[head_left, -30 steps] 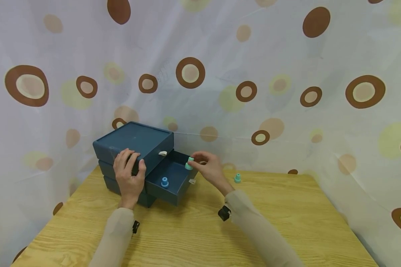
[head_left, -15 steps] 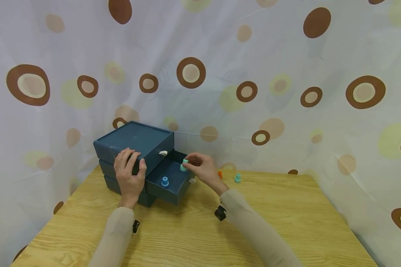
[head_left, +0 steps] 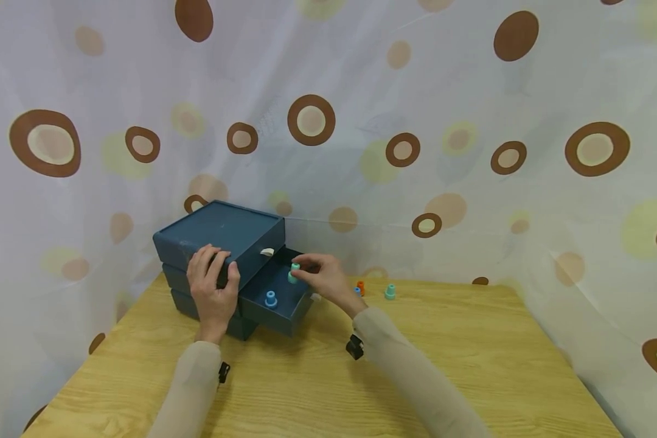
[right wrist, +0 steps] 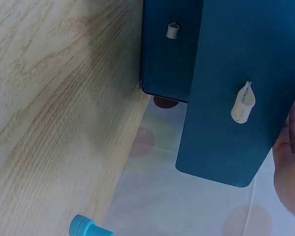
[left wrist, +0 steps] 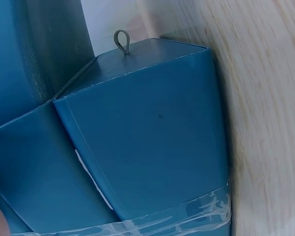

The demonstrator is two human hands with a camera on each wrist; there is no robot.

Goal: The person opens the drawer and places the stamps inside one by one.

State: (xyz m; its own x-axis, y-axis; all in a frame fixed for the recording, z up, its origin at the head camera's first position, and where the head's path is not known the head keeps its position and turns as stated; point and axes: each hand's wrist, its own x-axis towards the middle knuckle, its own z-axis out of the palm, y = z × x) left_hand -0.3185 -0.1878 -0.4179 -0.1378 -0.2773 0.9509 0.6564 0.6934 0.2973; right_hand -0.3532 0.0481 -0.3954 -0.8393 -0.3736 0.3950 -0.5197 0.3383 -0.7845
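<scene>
A stack of dark blue drawers (head_left: 219, 228) stands at the table's left, its middle drawer (head_left: 274, 319) pulled out. My left hand (head_left: 213, 289) rests against the stack's near side and top edge, fingers spread. Over the far part of the pulled-out drawer, my right hand (head_left: 325, 280) pinches a small turquoise stepped peg (head_left: 292, 277) between thumb and fingers. I cannot tell whether the peg touches the drawer floor. A blue peg (head_left: 271, 300) stands upright in the drawer's near part. In the right wrist view, the drawer front (right wrist: 226, 132) hides most of the right hand (right wrist: 290, 167).
Behind my right wrist, an orange peg (head_left: 361, 287) and a partly hidden blue peg (head_left: 357, 291) stand on the wooden table (head_left: 443, 353). Another turquoise peg (head_left: 390, 292) is to their right. A spotted curtain (head_left: 350, 201) borders the table. A pale tab (right wrist: 243, 103) sticks out of the drawer front.
My right hand has moved left and inward over the drawer with the turquoise peg. The orange and blue pegs behind it have come into view. My left hand has stayed put.
</scene>
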